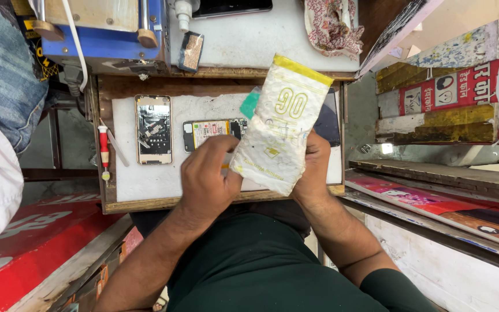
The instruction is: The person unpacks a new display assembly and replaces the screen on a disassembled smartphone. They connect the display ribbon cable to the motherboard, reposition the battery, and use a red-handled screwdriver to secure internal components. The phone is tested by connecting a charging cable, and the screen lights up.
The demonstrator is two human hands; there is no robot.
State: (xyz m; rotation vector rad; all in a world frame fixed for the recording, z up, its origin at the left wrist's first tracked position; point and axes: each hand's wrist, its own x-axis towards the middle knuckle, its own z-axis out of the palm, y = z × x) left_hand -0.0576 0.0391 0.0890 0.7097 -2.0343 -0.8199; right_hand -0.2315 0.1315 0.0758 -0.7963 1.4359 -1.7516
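Both hands grasp white-yellow packet [278, 127] above tabletop [145, 179] front edge: left hand [206, 176] pinches lower corner, right hand [313, 164] supports behind. Packet unopened. Two opened phones, [153, 129] and [213, 133], lie on tabletop, uncovered; red screwdriver [104, 151] at left edge.

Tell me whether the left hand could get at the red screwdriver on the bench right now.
Probably not straight away: the left hand is gripping the white pouch together with the right hand. Once it lets go, the path to the red screwdriver looks open.

opened phone [153, 129], red screwdriver [104, 151], patterned cloth [333, 24]
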